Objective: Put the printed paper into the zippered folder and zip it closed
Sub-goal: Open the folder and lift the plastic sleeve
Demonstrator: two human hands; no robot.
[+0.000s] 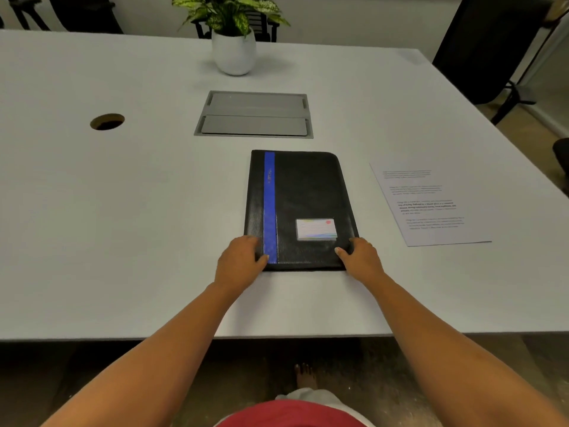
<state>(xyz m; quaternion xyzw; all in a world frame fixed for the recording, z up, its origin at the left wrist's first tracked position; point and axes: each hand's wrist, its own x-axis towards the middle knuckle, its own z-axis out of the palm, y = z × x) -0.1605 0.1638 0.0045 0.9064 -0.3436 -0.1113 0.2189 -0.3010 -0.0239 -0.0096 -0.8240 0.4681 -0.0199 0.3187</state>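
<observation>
A black zippered folder [308,192] with a blue stripe and a small card on its cover lies closed on the white table, in the middle. My left hand [238,261] grips its near left corner, thumb on the cover. My right hand [360,255] holds its near right corner the same way. The printed paper [431,204] lies flat to the right of the folder, apart from it, text side up.
A grey cable hatch [254,114] is set in the white table [123,211] just beyond the folder. A round cable hole [107,121] lies far left. A potted plant [234,47] stands at the back. Dark chairs stand around the table.
</observation>
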